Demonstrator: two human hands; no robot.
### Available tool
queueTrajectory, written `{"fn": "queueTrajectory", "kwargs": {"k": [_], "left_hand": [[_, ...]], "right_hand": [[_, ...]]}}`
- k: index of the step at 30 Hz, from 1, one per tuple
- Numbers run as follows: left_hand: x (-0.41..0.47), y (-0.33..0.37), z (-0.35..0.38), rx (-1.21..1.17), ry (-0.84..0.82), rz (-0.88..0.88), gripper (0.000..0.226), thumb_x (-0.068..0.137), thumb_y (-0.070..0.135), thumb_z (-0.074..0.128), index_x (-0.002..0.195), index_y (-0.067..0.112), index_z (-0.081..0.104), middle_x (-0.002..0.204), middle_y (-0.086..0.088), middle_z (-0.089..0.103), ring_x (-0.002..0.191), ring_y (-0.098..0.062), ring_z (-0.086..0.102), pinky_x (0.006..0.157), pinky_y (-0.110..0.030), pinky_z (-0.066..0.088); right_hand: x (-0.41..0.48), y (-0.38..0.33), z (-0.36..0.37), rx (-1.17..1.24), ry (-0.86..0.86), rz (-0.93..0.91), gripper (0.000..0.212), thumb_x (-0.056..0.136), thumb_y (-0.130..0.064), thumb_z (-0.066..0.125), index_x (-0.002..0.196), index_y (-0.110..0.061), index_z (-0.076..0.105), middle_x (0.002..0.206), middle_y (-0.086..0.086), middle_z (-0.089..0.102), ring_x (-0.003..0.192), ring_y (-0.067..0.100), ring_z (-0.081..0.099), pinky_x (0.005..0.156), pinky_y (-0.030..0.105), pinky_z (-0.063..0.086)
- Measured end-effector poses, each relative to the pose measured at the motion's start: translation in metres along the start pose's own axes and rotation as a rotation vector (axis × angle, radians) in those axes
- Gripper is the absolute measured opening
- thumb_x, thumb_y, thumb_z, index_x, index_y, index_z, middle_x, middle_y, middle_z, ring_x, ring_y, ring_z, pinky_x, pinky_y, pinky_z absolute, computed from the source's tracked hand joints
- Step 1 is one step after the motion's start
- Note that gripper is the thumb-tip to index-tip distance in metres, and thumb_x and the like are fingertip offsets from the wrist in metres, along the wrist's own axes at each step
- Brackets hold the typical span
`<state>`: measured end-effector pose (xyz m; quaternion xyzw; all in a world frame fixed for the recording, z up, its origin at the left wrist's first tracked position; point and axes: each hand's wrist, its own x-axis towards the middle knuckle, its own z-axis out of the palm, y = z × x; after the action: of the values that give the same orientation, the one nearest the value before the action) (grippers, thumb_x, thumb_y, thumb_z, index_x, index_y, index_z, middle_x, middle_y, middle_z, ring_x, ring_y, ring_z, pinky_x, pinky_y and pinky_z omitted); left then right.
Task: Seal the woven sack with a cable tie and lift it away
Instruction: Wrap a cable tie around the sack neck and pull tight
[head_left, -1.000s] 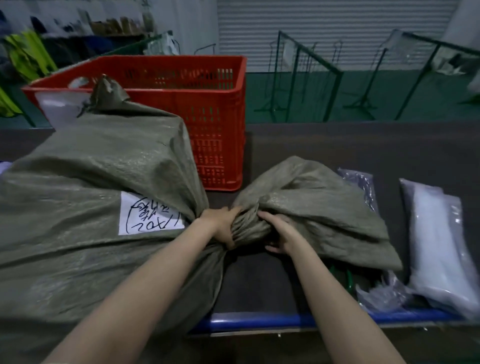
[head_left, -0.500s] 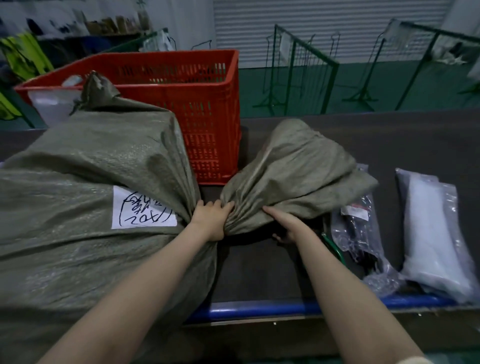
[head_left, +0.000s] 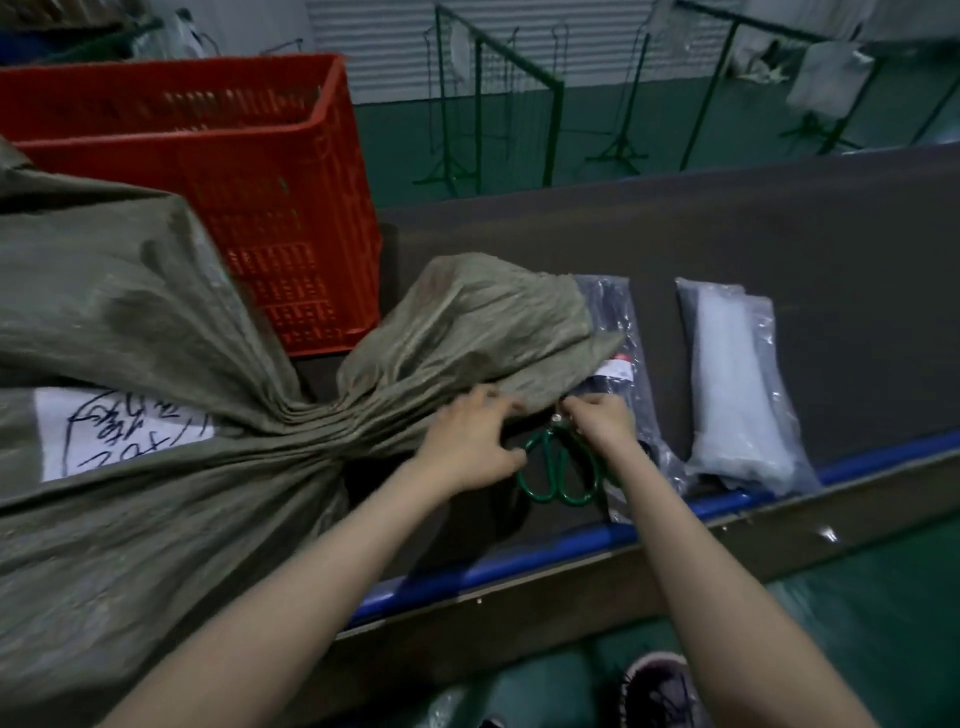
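Note:
The big grey-green woven sack (head_left: 130, 322) lies at the left with a handwritten white label (head_left: 119, 431). Its neck (head_left: 317, 426) is bunched, with no tie on it that I can see. The loose mouth flap (head_left: 467, 322) spreads to the right. My left hand (head_left: 467, 447) grips the flap's lower edge. My right hand (head_left: 597, 421) pinches at the left side of a clear pack of black cable ties (head_left: 621, 332); what its fingertips hold is hidden. Green-handled scissors (head_left: 556, 475) lie between my hands.
A red plastic crate (head_left: 270, 171) stands behind the sack. A pack of white cable ties (head_left: 732, 384) lies at the right on the dark table (head_left: 779, 234). A blue rail (head_left: 519, 558) edges the table's front. Green wire racks (head_left: 498, 104) stand beyond.
Both hands have let go of the sack's neck and moved right. The left now holds the flap's edge, the right reaches the black cable tie pack. The scissors are uncovered.

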<state>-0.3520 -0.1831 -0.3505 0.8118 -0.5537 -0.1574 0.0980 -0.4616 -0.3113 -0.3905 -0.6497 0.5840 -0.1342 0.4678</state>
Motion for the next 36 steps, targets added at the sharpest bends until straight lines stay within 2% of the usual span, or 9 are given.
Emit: {"fn": "queueTrajectory", "kwargs": {"k": [5,15,20,23,25,27,29,31,36], "left_hand": [[0.022,0.043,0.051,-0.076,-0.120,0.155,0.051,0.079,0.023,0.058,0.129,0.018,0.046,0.134,-0.011,0.046,0.126,-0.031,0.044,0.104,-0.038,0.038],[0.033,0.067,0.089,-0.029,-0.303,0.262,0.050,0.082,0.018,0.053,0.131,0.013,0.047,0.137,-0.012,0.049,0.127,-0.031,0.041,0.105,-0.040,0.037],[0.031,0.068,0.090,-0.442,-0.174,0.105,0.036,0.090,0.014,0.046,0.124,0.011,0.058,0.132,-0.010,0.055,0.124,-0.024,0.050,0.105,-0.030,0.036],[0.035,0.078,0.087,-0.810,-0.205,-0.145,0.031,0.092,0.014,0.041,0.107,0.006,0.067,0.108,-0.013,0.068,0.095,-0.021,0.063,0.081,-0.026,0.047],[0.038,0.081,0.085,-1.123,-0.348,-0.333,0.026,0.092,0.016,0.042,0.083,0.008,0.065,0.078,-0.008,0.064,0.065,-0.015,0.056,0.055,-0.022,0.045],[0.039,0.076,0.084,-1.253,-0.366,-0.401,0.024,0.089,0.013,0.050,0.067,0.012,0.058,0.054,0.002,0.061,0.054,-0.012,0.053,0.043,-0.016,0.043],[0.037,0.067,0.082,-1.232,-0.339,-0.356,0.025,0.087,0.005,0.055,0.063,0.012,0.057,0.037,0.006,0.057,0.040,-0.006,0.054,0.038,-0.012,0.042],[0.036,0.057,0.074,-1.176,-0.352,-0.331,0.024,0.088,0.003,0.054,0.066,0.011,0.058,0.038,0.006,0.057,0.031,0.001,0.051,0.036,-0.011,0.043],[0.031,0.025,0.037,-0.692,-0.389,-0.175,0.018,0.095,0.012,0.046,0.101,0.010,0.063,0.052,0.005,0.056,0.029,0.002,0.047,0.031,-0.007,0.034]], "right_hand": [[-0.015,0.040,-0.029,-0.294,0.221,-0.005,0.030,0.082,-0.033,0.061,0.095,-0.007,0.068,0.106,0.018,0.069,0.103,0.034,0.063,0.080,0.034,0.048],[-0.025,0.072,-0.028,-0.505,0.265,0.009,0.030,0.089,-0.021,0.050,0.107,-0.001,0.065,0.118,0.019,0.062,0.108,0.034,0.061,0.083,0.036,0.049],[-0.049,0.074,-0.031,-0.441,0.400,-0.077,0.029,0.091,-0.028,0.050,0.103,-0.008,0.066,0.115,0.012,0.059,0.103,0.033,0.060,0.078,0.035,0.045],[-0.066,0.080,-0.022,-0.409,0.392,-0.189,0.023,0.086,-0.030,0.054,0.090,-0.010,0.066,0.103,0.008,0.063,0.094,0.029,0.062,0.069,0.031,0.041],[-0.075,0.081,-0.014,-0.314,0.318,-0.248,0.018,0.082,-0.026,0.058,0.079,-0.009,0.064,0.091,0.010,0.065,0.086,0.028,0.060,0.064,0.028,0.036],[-0.080,0.079,-0.007,-0.186,0.235,-0.291,0.017,0.079,-0.023,0.061,0.073,-0.007,0.064,0.079,0.010,0.065,0.076,0.025,0.058,0.063,0.031,0.039],[-0.084,0.076,-0.003,-0.112,0.164,-0.347,0.018,0.081,-0.024,0.062,0.072,-0.009,0.065,0.070,0.005,0.062,0.066,0.017,0.054,0.062,0.032,0.041],[-0.085,0.074,-0.001,-0.059,0.139,-0.389,0.020,0.086,-0.026,0.059,0.077,-0.010,0.069,0.069,0.001,0.059,0.064,0.014,0.051,0.060,0.027,0.037],[-0.078,0.065,0.003,-0.128,0.272,-0.426,0.019,0.086,-0.015,0.055,0.100,-0.008,0.066,0.101,0.008,0.059,0.090,0.019,0.055,0.074,0.029,0.040]]}}
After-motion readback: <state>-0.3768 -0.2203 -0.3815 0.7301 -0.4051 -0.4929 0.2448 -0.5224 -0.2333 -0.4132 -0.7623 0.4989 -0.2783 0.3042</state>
